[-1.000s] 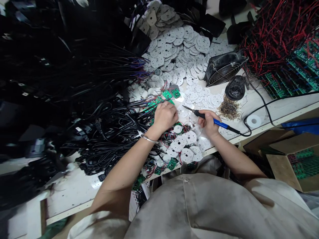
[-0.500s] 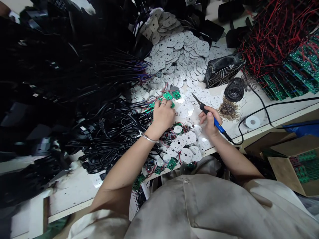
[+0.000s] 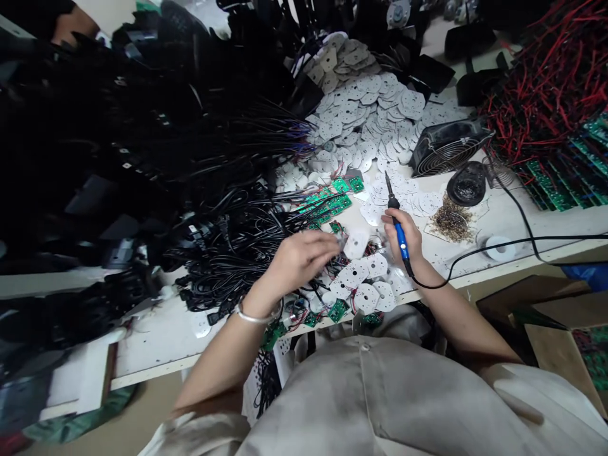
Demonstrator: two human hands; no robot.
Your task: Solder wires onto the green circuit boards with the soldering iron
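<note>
Soldering iron [image 3: 394, 212], clasped in the right hand [image 3: 409, 244], stands just right of the white disc board [image 3: 356, 242]. The blurred left hand [image 3: 297, 259] is just left of it, grip unclear. Likely positioning; soldering needs the board steadied.

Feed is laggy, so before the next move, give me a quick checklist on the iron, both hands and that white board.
1. Soldering iron gripped in right hand: ok.
2. Iron tip apart from left hand: ok, it points away.
3. Left hand's hold on white round board: cannot tell, blurred.
4. Iron cord apart from black cables: ok, it trails right.
5. Tip clean: cannot tell, too small.
</note>
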